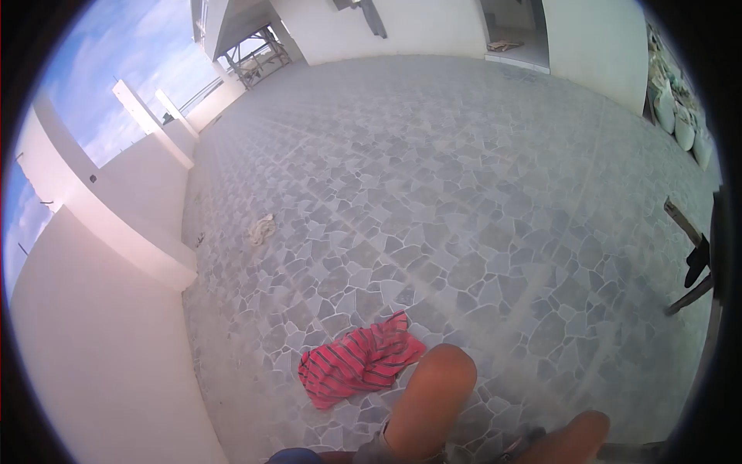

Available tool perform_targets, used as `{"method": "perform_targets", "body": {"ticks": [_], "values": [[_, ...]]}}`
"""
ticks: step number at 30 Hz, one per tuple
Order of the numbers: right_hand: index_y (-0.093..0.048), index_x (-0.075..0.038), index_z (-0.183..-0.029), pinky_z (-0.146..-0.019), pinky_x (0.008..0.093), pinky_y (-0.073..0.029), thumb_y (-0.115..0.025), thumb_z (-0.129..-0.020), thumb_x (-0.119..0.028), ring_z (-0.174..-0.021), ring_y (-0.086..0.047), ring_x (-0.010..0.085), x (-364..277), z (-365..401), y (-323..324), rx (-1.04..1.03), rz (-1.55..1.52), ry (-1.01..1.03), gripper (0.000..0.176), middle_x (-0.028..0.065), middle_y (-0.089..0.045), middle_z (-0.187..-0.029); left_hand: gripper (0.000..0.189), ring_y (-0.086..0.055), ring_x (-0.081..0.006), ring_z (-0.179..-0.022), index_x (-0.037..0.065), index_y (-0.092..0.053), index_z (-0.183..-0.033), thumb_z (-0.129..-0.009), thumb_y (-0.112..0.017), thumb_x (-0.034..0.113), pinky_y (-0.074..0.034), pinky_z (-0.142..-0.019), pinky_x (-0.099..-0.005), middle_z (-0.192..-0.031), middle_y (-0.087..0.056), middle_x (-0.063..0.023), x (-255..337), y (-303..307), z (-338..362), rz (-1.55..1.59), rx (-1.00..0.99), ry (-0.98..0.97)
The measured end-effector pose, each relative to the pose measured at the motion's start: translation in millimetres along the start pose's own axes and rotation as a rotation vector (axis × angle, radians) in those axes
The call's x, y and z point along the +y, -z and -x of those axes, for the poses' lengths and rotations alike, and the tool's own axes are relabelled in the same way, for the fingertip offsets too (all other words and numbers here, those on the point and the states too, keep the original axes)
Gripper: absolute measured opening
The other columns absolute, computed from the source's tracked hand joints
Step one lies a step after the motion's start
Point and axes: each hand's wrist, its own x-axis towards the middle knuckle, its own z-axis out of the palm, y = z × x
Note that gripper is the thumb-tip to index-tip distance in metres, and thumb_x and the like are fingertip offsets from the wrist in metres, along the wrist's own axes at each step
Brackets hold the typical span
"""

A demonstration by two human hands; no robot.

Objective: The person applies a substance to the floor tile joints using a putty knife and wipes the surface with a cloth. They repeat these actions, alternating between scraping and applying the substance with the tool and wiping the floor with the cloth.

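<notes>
A crumpled red cloth with dark stripes (359,362) lies on the stone-patterned floor (464,267), just in front of my bent knee (434,390). Lower right, part of my other knee (576,437) shows at the frame's edge. Neither my left hand nor my right hand appears in the picture, so what they hold or touch is hidden. A bit of blue fabric (294,456) peeks in at the bottom edge.
Along the left runs a white wall (108,332) with pillars. Farther off lies a pale rag (263,230). Wooden pieces (686,220) jut in from the right, and filled sacks (684,127) stand beyond them. A doorway (516,35) opens at the back.
</notes>
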Motion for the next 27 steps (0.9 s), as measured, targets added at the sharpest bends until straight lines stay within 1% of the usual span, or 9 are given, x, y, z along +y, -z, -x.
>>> {"method": "perform_targets", "body": {"ticks": [6,9,10,12,14,17,23,25,27], "values": [[-0.058,0.01,-0.113,-0.092,0.0495,-0.044,-0.064,-0.084,-0.029,-0.104,-0.059,0.0429,5,12,21,0.089,0.107,0.021,0.049,0.0311,-0.061,-0.11,0.053,-0.063,-0.034,-0.105,0.008,-0.059,-0.119,-0.078,-0.074,0.039,-0.052,-0.084,-0.0443,-0.112,-0.065,-0.0196,-27,-10,-8,0.006,-0.017,-0.163],[-0.058,0.011,-0.113,-0.092,0.0499,-0.044,-0.064,-0.085,-0.029,-0.105,-0.059,0.0437,12,17,48,0.139,0.186,0.024,0.049,0.0318,-0.061,-0.11,0.054,-0.063,-0.0342,-0.105,0.008,-0.059,-0.119,-0.078,-0.075,0.039,-0.052,-0.083,-0.0445,-0.112,-0.065,-0.0197,-78,-51,-27,0.035,-0.015,-0.558],[-0.058,0.011,-0.113,-0.092,0.05,-0.044,-0.064,-0.085,-0.029,-0.105,-0.059,0.044,14,18,60,0.156,0.219,0.026,0.049,0.032,-0.061,-0.11,0.054,-0.063,-0.0343,-0.105,0.008,-0.059,-0.119,-0.077,-0.075,0.038,-0.052,-0.083,-0.0445,-0.112,-0.065,-0.0197,-62,-41,-16,0.052,0.046,-0.637],[-0.058,0.011,-0.113,-0.092,0.0503,-0.044,-0.063,-0.085,-0.029,-0.105,-0.059,0.0445,21,20,89,0.197,0.277,0.033,0.049,0.0324,-0.061,-0.11,0.037,-0.065,-0.0338,-0.089,0.008,-0.061,-0.102,-0.079,-0.075,0.034,-0.051,-0.075,-0.0432,-0.095,-0.068,-0.0163,8,21,14,0.024,0.261,-0.255],[-0.058,0.011,-0.113,-0.093,0.0505,-0.044,-0.063,-0.085,-0.029,-0.105,-0.058,0.0451,25,22,125,0.252,0.339,0.051,0.049,0.0329,-0.061,-0.111,0.035,-0.056,-0.0174,-0.061,0.005,-0.05,-0.073,-0.086,-0.072,0.028,-0.045,-0.057,-0.0362,-0.064,-0.053,-0.0078,81,101,72,0.152,0.612,-0.455],[-0.058,0.011,-0.114,-0.093,0.0509,-0.043,-0.063,-0.086,-0.029,-0.106,-0.058,0.0459,27,21,187,0.361,0.432,0.102,0.049,0.0336,-0.06,-0.111,0.052,-0.04,-0.0086,-0.052,0.005,-0.033,-0.061,-0.09,-0.069,0.027,-0.034,-0.048,-0.0328,-0.054,-0.037,-0.0013,187,211,175,0.348,0.86,-0.617],[-0.058,0.011,-0.107,-0.089,0.0542,-0.044,-0.057,-0.091,-0.028,-0.104,-0.055,0.0535,-125,50,259,0.46,0.468,0.344,0.043,0.0362,-0.059,-0.11,0.044,-0.059,-0.0156,-0.07,0.001,-0.054,-0.072,-0.106,-0.041,0.025,-0.046,-0.064,-0.0292,-0.071,-0.058,-0.0064,287,330,341,0.414,1.12,-1.472],[-0.059,0.011,-0.097,-0.084,0.053,-0.045,-0.057,-0.09,-0.026,-0.098,-0.058,0.0521,-156,21,257,0.529,0.501,0.509,0.037,0.0347,-0.061,-0.099,0.048,-0.057,-0.0215,-0.078,0.006,-0.049,-0.083,-0.104,-0.037,0.046,-0.047,-0.073,-0.0349,-0.083,-0.056,-0.0106,311,342,398,0.101,1.337,-1.659],[-0.062,0.011,-0.09,-0.083,0.0526,-0.047,-0.058,-0.089,-0.025,-0.097,-0.06,0.0502,-213,22,246,0.359,0.505,0.538,0.037,0.0346,-0.063,-0.096,0.066,-0.061,-0.0239,-0.087,0.003,-0.055,-0.103,-0.087,-0.056,0.067,-0.05,-0.086,-0.039,-0.089,-0.059,-0.0122,335,330,441,0.089,1.772,-1.689]]}}
